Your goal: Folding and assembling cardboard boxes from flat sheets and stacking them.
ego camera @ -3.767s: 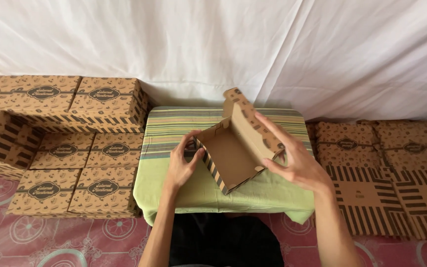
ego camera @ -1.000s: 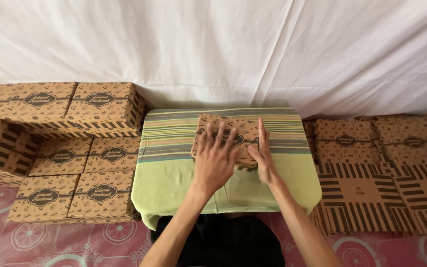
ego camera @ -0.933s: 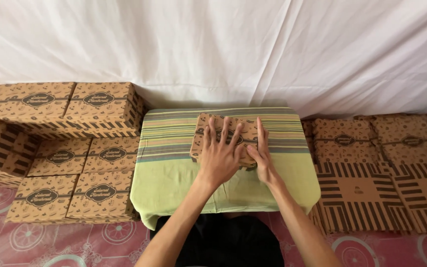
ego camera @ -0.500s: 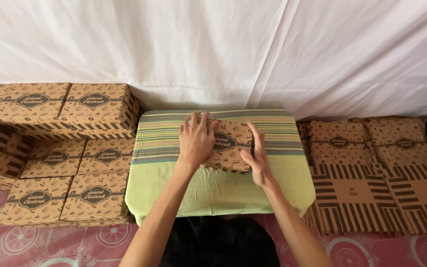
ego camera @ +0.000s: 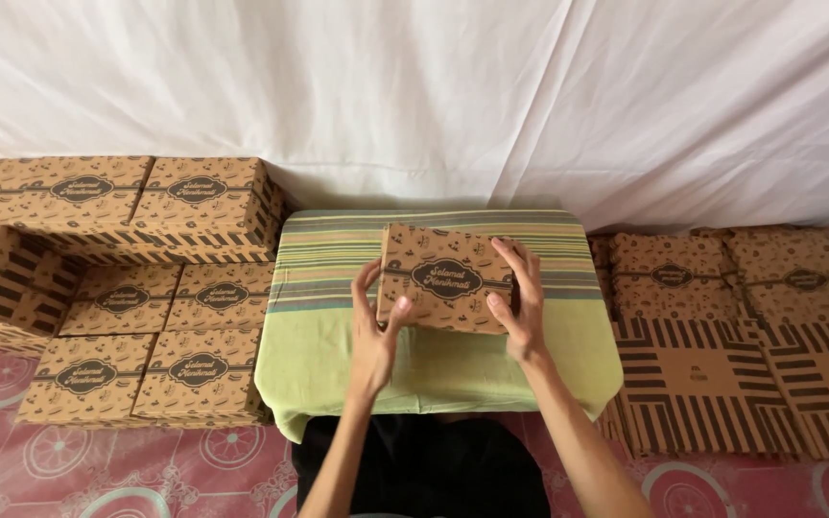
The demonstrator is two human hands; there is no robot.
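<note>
**Two hands on one closed printed box**

Both hands hold a single brown cardboard box [ego camera: 445,279], closed, with a dark oval label on its top face. I see my left hand [ego camera: 374,331] clamped on the box's left end, thumb up against the near edge and fingers wrapped round the side. My right hand [ego camera: 520,302] is clamped on the right end, fingers spread up over the top corner, thumb on the near edge. The box sits above the middle of the small table, which is covered with a green striped cloth [ego camera: 338,355]; whether the box touches the cloth I cannot tell.

To the left, a stack of finished boxes [ego camera: 136,288] of the same print stands on the floor, some laid flat, some piled higher at the back. To the right lie flat unfolded box blanks [ego camera: 722,355], striped flaps showing. A white sheet [ego camera: 414,96] hangs behind, and a pink patterned floor mat [ego camera: 146,470] is underneath
</note>
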